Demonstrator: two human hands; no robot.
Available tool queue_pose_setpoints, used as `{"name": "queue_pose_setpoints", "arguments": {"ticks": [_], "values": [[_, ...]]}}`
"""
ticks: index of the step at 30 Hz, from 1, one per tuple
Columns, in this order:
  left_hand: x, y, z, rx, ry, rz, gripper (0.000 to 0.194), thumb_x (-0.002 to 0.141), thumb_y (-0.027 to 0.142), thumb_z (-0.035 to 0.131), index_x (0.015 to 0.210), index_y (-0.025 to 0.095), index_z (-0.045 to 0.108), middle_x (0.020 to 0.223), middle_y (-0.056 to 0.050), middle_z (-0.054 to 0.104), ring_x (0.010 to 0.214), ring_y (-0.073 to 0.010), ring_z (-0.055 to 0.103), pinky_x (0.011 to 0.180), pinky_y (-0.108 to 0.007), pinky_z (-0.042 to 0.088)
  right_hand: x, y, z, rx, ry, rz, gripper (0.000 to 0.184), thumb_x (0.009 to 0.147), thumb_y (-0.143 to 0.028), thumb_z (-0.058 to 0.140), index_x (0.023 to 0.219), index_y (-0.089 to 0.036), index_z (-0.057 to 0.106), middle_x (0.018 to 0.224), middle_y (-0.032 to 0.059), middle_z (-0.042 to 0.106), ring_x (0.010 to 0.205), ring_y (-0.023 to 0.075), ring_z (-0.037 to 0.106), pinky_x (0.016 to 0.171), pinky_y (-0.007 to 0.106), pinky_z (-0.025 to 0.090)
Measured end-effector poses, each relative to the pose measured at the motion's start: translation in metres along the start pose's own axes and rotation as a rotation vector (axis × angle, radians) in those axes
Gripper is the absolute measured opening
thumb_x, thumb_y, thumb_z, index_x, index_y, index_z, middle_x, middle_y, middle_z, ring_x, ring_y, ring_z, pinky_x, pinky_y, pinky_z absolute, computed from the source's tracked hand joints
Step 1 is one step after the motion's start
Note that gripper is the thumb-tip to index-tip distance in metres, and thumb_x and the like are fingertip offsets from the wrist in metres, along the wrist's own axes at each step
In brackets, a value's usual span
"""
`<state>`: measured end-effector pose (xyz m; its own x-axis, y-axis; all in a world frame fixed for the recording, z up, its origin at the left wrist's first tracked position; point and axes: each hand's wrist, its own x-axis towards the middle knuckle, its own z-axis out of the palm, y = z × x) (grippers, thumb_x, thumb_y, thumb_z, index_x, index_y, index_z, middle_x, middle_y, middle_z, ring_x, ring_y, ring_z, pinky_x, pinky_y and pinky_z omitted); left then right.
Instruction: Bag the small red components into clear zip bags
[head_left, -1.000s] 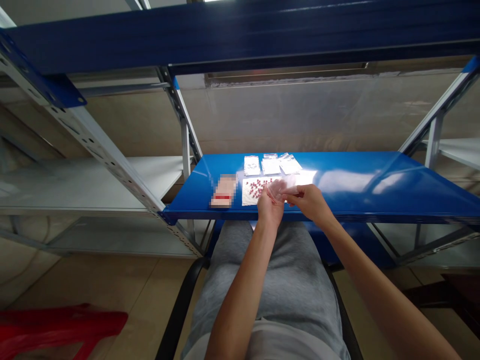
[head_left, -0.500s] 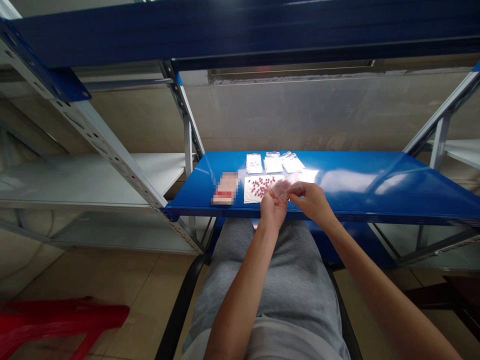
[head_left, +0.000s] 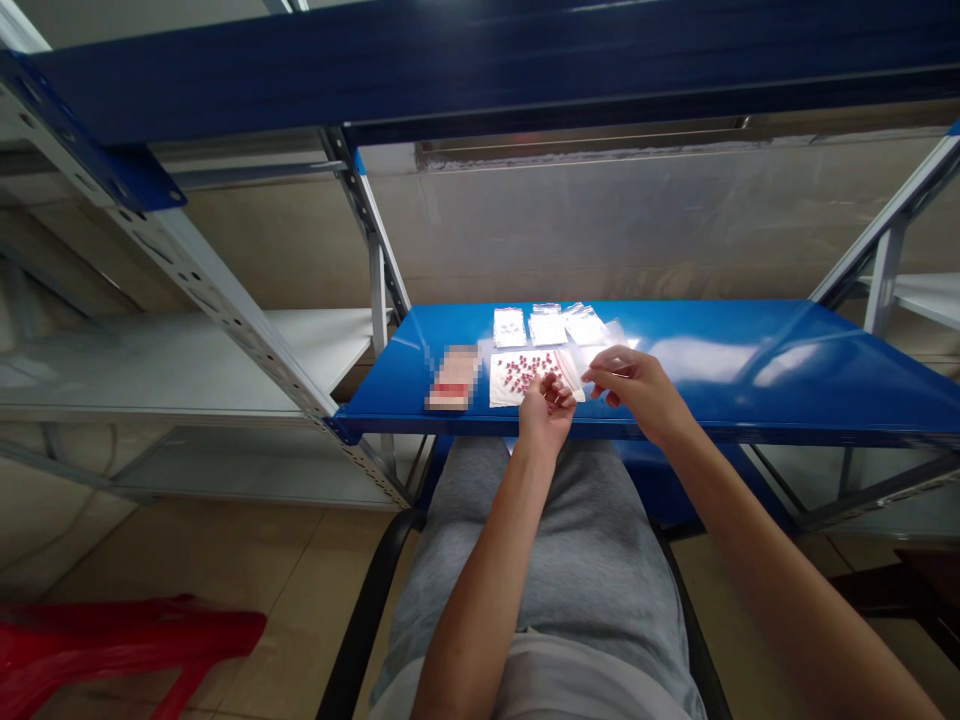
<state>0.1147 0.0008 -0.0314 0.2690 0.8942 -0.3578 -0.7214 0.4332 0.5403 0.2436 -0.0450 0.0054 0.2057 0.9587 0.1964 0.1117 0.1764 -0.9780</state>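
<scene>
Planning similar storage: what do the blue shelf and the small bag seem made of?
The blue shelf looks like painted steel: a smooth, glossy coat with bright reflections. The small bag looks like thin clear plastic: see-through and creased, though the exact film can't be told.

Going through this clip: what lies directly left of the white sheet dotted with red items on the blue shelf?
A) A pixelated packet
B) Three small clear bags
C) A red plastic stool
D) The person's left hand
A: the pixelated packet sits just left of the white sheet on the blue shelf, while the small bags lie beyond the sheet.
</scene>
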Motion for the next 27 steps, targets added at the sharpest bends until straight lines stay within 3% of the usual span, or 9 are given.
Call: {"name": "queue_pose_setpoints", "arguments": {"ticks": [4,8,11,14,19,23,27], "values": [[-0.006,0.003,-0.003,-0.059,-0.049,-0.117,0.038,0.1,0.022,0.043,0.063,0.02,0.038,0.046,0.009,0.021,0.035,-0.0059,0.017,0.037,-0.02,0.015,0.002,-0.004,-0.012,0.093,0.006,0.044,0.033,0.062,-0.039,0.087,0.079,-0.02,0.067,0.073,0.0031,0.07,0.06,0.014,0.063,0.046,0.021,0.04],[-0.01,0.002,-0.001,0.05,-0.092,-0.143,0.04,0.098,0.023,0.037,0.059,0.02,0.035,0.042,0.008,0.015,0.034,-0.0074,0.01,0.037,-0.023,0.009,0.006,0.002,-0.025,0.123,0.045,0.108,0.034,0.061,-0.038,0.088,0.082,-0.02,0.068,0.078,0.0048,0.074,0.063,0.0144,0.065,0.047,0.02,0.041],[-0.004,0.014,0.006,0.254,-0.128,-0.076,0.04,0.098,0.026,0.037,0.059,0.02,0.036,0.042,0.008,0.016,0.034,-0.0074,0.012,0.038,-0.023,0.009,0.014,0.017,-0.036,0.111,0.1,0.145,0.032,0.061,-0.035,0.087,0.081,-0.019,0.069,0.079,0.0069,0.075,0.064,0.0158,0.067,0.047,0.02,0.043],[0.018,0.038,0.019,0.627,-0.097,0.045,0.039,0.1,0.031,0.037,0.063,0.02,0.042,0.045,0.008,0.019,0.036,-0.0071,0.016,0.04,-0.023,0.012,0.026,0.038,-0.045,0.085,0.142,0.206,0.03,0.062,-0.035,0.088,0.077,-0.017,0.068,0.077,0.0094,0.075,0.065,0.0176,0.068,0.046,0.02,0.044],[0.076,0.073,0.046,0.84,-0.047,-0.003,0.025,0.093,0.028,0.058,0.07,0.019,0.053,0.046,0.007,0.033,0.037,-0.0059,0.02,0.042,-0.024,0.014,0.049,0.073,-0.047,0.083,0.264,0.233,0.029,0.058,-0.032,0.085,0.075,-0.015,0.068,0.07,0.007,0.069,0.066,0.0187,0.069,0.048,0.023,0.047],[0.112,0.08,0.055,0.947,-0.013,-0.091,0.017,0.087,0.021,0.063,0.073,0.02,0.055,0.048,0.004,0.041,0.04,-0.0091,0.031,0.047,-0.026,0.03,0.062,0.086,-0.04,0.097,0.36,0.125,0.037,0.056,-0.028,0.078,0.089,-0.017,0.068,0.069,0.001,0.066,0.065,0.0183,0.069,0.052,0.025,0.05],[0.127,0.082,0.049,1.005,-0.006,-0.142,0.014,0.085,0.021,0.063,0.075,0.021,0.054,0.053,0.0,0.048,0.043,-0.0119,0.039,0.049,-0.027,0.038,0.071,0.088,-0.042,0.067,0.399,0.02,0.039,0.062,-0.029,0.072,0.099,-0.019,0.068,0.073,-0.0008,0.066,0.069,0.0186,0.072,0.057,0.025,0.054]]}}
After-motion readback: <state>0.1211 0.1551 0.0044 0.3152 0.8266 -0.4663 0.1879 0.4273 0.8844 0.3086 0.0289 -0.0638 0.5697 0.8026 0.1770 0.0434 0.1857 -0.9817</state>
